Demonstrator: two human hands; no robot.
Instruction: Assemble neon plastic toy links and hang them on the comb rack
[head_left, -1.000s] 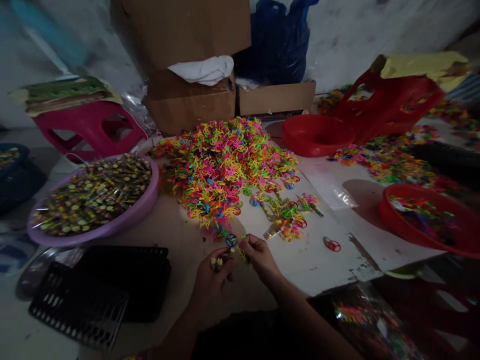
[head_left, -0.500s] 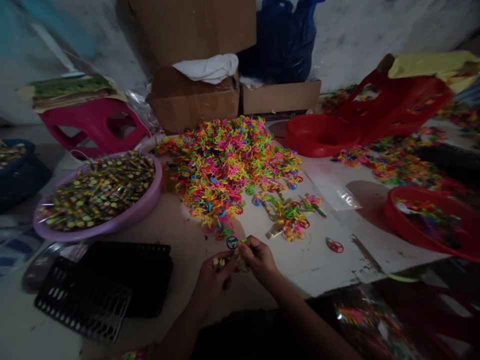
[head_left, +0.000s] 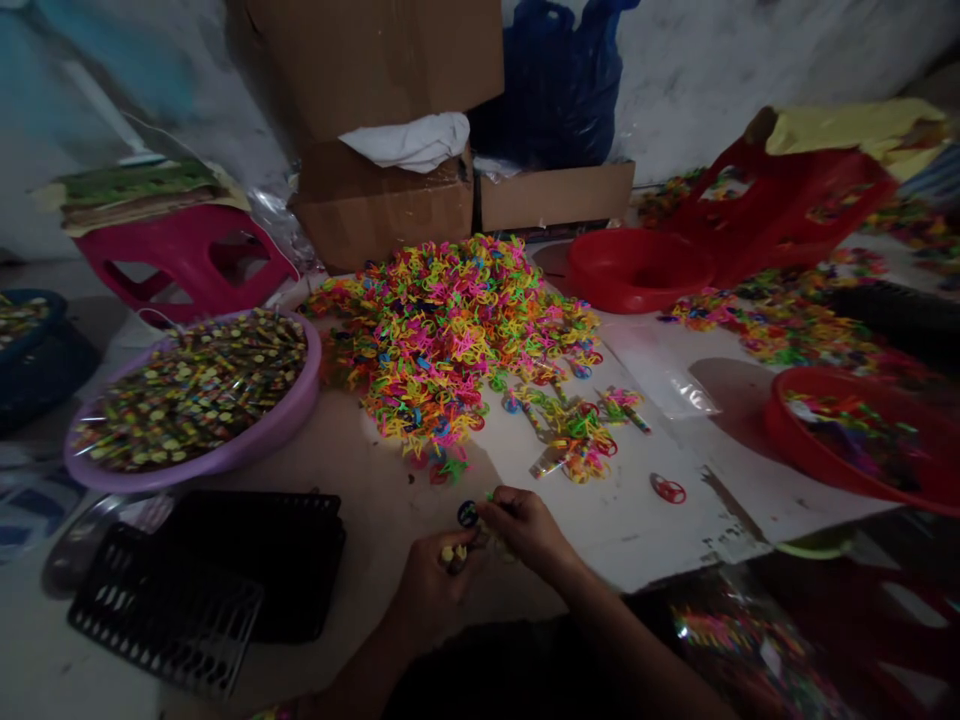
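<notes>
My left hand is closed around a small stick-like piece with yellow ends near the table's front edge. My right hand pinches a small blue ring-shaped plastic toy against that piece; both hands touch. Just beyond them lies a big heap of bright plastic ring toys in pink, yellow, green and blue. A smaller cluster of such pieces lies right of the heap, and a single red ring lies farther right.
A purple basin full of small packets stands at left, with black plastic trays in front of it. Red basins, a red stool, a pink stool and cardboard boxes ring the white table.
Both hands have drawn a little nearer to me with the blue ring and the stick piece still pinched between them. Nothing else on the table has moved.
</notes>
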